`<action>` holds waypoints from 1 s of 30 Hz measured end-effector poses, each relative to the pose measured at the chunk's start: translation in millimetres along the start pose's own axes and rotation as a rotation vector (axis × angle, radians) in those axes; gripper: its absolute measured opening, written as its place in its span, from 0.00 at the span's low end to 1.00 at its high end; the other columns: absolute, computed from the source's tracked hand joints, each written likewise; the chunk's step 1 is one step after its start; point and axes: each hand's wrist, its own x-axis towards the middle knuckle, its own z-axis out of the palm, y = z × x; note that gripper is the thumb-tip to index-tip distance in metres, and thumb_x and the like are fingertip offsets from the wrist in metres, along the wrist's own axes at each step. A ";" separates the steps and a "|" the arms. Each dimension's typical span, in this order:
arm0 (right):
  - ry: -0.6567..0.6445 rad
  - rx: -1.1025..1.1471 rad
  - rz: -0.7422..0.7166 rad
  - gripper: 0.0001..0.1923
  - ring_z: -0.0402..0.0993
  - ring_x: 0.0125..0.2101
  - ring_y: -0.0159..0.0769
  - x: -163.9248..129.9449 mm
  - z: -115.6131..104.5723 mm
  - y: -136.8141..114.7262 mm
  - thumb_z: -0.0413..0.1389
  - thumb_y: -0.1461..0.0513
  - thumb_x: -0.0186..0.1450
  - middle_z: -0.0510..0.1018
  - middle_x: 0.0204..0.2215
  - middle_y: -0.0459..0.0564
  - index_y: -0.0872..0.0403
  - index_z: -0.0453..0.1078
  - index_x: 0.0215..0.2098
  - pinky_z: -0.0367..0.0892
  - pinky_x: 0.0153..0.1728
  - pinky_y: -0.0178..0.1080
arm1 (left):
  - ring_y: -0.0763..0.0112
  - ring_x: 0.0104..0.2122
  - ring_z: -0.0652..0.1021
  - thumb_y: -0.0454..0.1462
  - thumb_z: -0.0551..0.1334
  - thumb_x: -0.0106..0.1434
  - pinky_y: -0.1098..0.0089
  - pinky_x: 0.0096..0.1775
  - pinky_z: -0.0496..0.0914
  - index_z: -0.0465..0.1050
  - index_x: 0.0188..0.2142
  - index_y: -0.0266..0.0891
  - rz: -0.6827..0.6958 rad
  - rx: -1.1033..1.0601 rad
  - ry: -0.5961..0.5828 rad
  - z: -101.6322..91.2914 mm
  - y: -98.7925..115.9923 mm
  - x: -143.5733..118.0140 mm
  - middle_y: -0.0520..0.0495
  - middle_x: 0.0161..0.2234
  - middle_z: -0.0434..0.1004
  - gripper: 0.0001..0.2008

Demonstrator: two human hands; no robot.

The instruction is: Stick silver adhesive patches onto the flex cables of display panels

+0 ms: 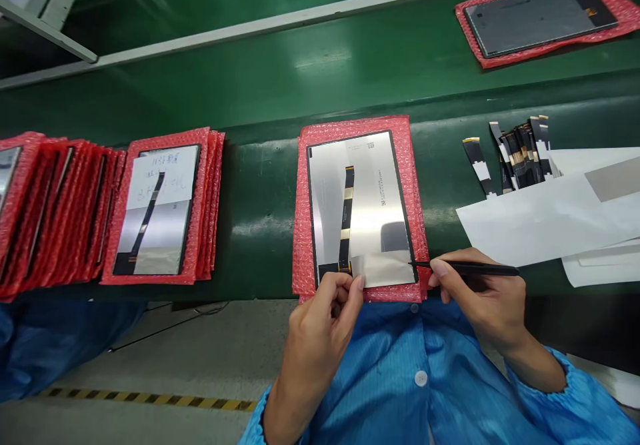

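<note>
In front of me an LCD panel (373, 192) lies silver back up on red bubble-wrap bags (303, 232). A black flex cable (346, 215) runs up its left part. Along the panel's lower edge is a pale silver tape strip (387, 268). My left hand (325, 318) is closed at the strip's lower left corner, with thumb and finger pinched there. Black tweezers (475, 268) lie in the closed fingers of my right hand (483, 298). Their tip touches the right end of the strip, near the panel's edge.
To the left stand red-bagged panels (75, 212) and a stack topped by a panel with a handwritten note (160, 178). Loose flex cables (523, 152) and white sheets (540, 222) lie at right. Another panel (540, 18) rests on the green belt (250, 85) behind.
</note>
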 end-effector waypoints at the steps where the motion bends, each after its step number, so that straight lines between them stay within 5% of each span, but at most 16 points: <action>1: -0.002 0.001 0.002 0.06 0.74 0.11 0.35 0.0 -0.1 0.2 0.61 0.57 0.63 0.81 0.19 0.38 0.35 0.79 0.32 0.73 0.11 0.41 | 0.81 0.16 0.72 0.47 0.58 0.67 0.80 0.19 0.67 0.69 0.31 0.44 0.007 0.014 0.004 0.3 0.1 -0.2 0.59 0.19 0.70 0.12; 11: -0.004 -0.012 -0.071 0.04 0.76 0.16 0.33 -3.0 -0.8 3.9 0.61 0.58 0.64 0.81 0.22 0.40 0.42 0.79 0.34 0.73 0.15 0.37 | 0.83 0.15 0.69 0.48 0.54 0.70 0.80 0.19 0.63 0.69 0.32 0.44 0.148 0.273 0.069 0.3 5.3 -3.9 0.60 0.20 0.70 0.15; 20: 0.092 0.057 -0.022 0.05 0.73 0.13 0.35 1.4 2.2 -0.5 0.59 0.57 0.66 0.79 0.20 0.42 0.41 0.77 0.33 0.71 0.11 0.37 | 0.80 0.15 0.72 0.49 0.53 0.71 0.78 0.19 0.65 0.70 0.33 0.43 0.151 0.292 0.066 5.1 -4.1 -6.2 0.57 0.22 0.74 0.16; 23: 0.118 0.107 -0.016 0.07 0.72 0.13 0.36 0.7 1.9 -0.9 0.57 0.57 0.68 0.81 0.22 0.44 0.40 0.78 0.40 0.70 0.12 0.38 | 0.80 0.15 0.72 0.49 0.54 0.71 0.78 0.19 0.66 0.70 0.33 0.44 0.157 0.298 0.077 5.6 -4.5 -5.8 0.58 0.21 0.73 0.16; 30: -0.228 0.177 -0.150 0.26 0.69 0.09 0.31 -4.8 -2.9 8.5 0.53 0.60 0.70 0.89 0.31 0.43 0.41 0.63 0.65 0.72 0.10 0.37 | 0.78 0.14 0.73 0.48 0.55 0.71 0.75 0.17 0.66 0.70 0.35 0.48 0.160 0.287 0.085 6.8 -5.0 -5.0 0.56 0.21 0.76 0.12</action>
